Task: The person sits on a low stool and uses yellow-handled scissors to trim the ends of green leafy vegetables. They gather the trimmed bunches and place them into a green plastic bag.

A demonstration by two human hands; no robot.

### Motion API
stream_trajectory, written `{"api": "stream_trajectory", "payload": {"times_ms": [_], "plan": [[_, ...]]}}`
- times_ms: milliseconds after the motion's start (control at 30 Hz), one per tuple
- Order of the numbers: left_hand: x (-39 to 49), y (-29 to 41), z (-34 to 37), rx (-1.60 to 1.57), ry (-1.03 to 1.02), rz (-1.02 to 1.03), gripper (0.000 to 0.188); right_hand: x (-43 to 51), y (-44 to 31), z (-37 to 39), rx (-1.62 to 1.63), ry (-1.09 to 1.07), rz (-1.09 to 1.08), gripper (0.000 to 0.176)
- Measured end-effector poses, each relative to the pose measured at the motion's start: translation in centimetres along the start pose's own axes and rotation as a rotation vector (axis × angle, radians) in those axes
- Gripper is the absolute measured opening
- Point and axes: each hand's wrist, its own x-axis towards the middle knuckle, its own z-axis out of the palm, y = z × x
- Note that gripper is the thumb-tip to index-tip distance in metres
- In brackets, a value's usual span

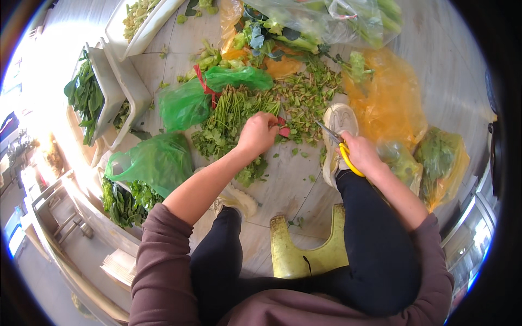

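Observation:
My left hand [259, 132] is over the leafy herbs, its fingers pinched together beside a red tie or strip [284, 128]; whether it grips the strip or a stem is hard to tell. A bundle of cilantro-like herbs [228, 118] lies under and left of it, stems pointing away from me. My right hand [359, 151] holds scissors with yellow handles [346, 157], blades pointing up and left above my right shoe. Loose trimmed stems and leaves [306, 102] are spread on the floor between the hands and beyond.
Green plastic bags [163, 159] lie at left, one with a red tie. White bins [138, 98] with leafy greens stand further left. Orange bags [387, 98] and a bagged green vegetable [442, 163] are at right. Clear bags of vegetables [346, 24] lie ahead. A yellow-green stool [306, 256] is beneath me.

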Motion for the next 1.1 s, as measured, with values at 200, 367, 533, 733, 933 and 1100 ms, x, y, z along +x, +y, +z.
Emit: {"api": "stream_trajectory", "payload": {"times_ms": [200, 367, 533, 733, 933, 1100], "plan": [[-1.5, -5.0, -4.9, -0.006, 0.397, -0.086, 0.018, -0.3, -0.1, -0.5, 0.022, -0.012, 0.014, 0.033], [0.0, -8.7, -6.1, 0.213, 0.483, -0.075, 0.038, 0.0, -0.5, -0.5, -0.003, 0.023, -0.013, 0.029], [1.0, -9.4, -6.8, -0.03, 0.265, -0.262, 0.042, 0.0, -0.3, -0.4, -0.027, 0.037, -0.032, 0.027], [-2.5, -13.8, -12.5, -0.481, 0.287, -0.428, 0.016, 0.0, -0.3, -0.5, -0.028, 0.024, -0.01, 0.027], [-2.9, -12.6, -7.8, 0.227, 0.353, -0.148, 0.023, 0.4, -1.0, -0.6, -0.042, 0.034, -0.016, 0.029], [-2.5, -12.1, -11.0, -0.84, -0.206, -0.488, 0.015, 0.3, -0.6, -0.4, -0.067, 0.025, 0.006, 0.03]]}}
